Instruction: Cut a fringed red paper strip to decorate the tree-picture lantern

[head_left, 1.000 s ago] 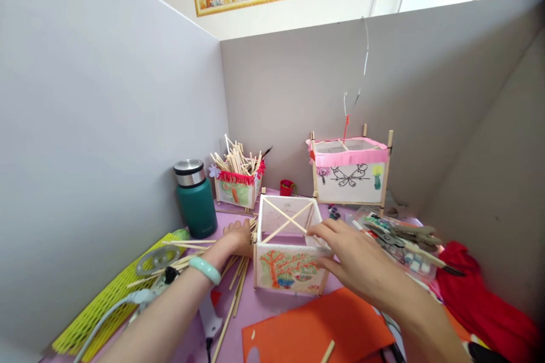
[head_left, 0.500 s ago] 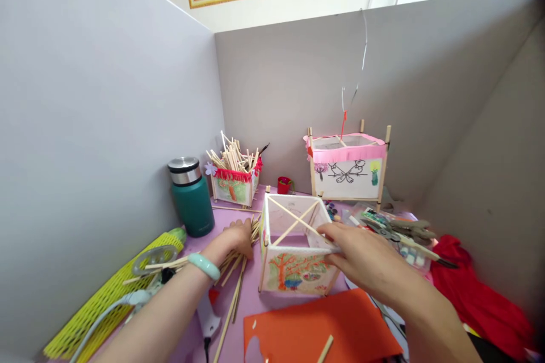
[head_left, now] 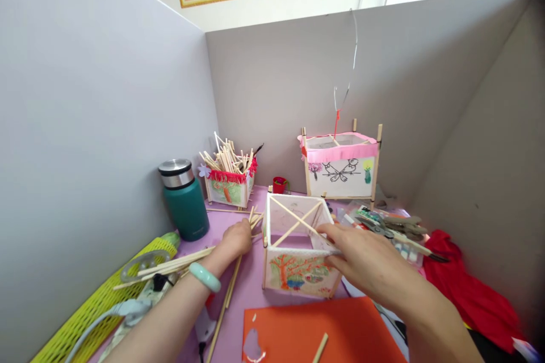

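Note:
A square paper lantern point(head_left: 303, 272) with a painted orange tree stands on the purple tabletop, its open top crossed by two thin sticks. My right hand point(head_left: 347, 247) pinches the lantern's upper right front corner, thumb and fingers on its rim. On the left, my left hand point(head_left: 239, 238), with a pale green bangle on its wrist, is closed round a bundle of thin wooden sticks point(head_left: 183, 262). Their ends poke out on both sides of the fist, near the lantern's left wall. More loose sticks point(head_left: 232, 286) lie below that hand.
Behind stand a stick-filled box point(head_left: 227, 190), a pink-trimmed lantern point(head_left: 340, 176) with a wire hook, and a teal bottle point(head_left: 186, 207). Orange sheet point(head_left: 315, 329) lies in front; a glue gun point(head_left: 204, 326) and power strip are left. Pliers point(head_left: 374, 227) and red cloth point(head_left: 468, 289) lie right.
My left hand has closed more tightly and gathered the sticks into a bundle, turning them flatter. My right hand keeps its hold on the lantern. The view has shifted slightly.

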A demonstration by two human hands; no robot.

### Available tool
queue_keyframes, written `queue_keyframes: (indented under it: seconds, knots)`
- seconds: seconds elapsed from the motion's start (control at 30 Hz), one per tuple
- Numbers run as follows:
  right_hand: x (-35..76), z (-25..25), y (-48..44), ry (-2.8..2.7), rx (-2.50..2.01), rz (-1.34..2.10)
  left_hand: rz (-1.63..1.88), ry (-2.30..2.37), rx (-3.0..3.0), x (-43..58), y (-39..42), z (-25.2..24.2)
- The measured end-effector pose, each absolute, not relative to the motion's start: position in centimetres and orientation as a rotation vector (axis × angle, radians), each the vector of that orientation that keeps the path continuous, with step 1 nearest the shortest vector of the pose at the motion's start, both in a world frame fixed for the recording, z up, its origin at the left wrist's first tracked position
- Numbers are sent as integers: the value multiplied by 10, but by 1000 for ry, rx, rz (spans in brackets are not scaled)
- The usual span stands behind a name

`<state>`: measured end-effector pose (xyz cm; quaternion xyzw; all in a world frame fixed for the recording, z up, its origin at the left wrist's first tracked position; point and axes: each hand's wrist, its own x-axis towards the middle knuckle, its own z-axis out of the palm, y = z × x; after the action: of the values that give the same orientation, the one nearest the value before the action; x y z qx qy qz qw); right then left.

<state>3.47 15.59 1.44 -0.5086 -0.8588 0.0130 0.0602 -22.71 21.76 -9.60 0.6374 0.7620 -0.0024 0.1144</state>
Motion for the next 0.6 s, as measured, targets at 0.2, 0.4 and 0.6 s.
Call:
queue_keyframes:
  seconds: [0.2, 0.4, 0.6]
  knots:
    - [46, 6, 166, -2549, -1529, 9, 56, 2184, 1898, -242, 232, -74]
    - [53, 4, 169, -2511, -1406, 103, 42, 2107, 1896, -246, 235, -61]
    - [63, 4, 163, -2448, -1315, 13, 81, 2019, 1928, -248, 231, -57]
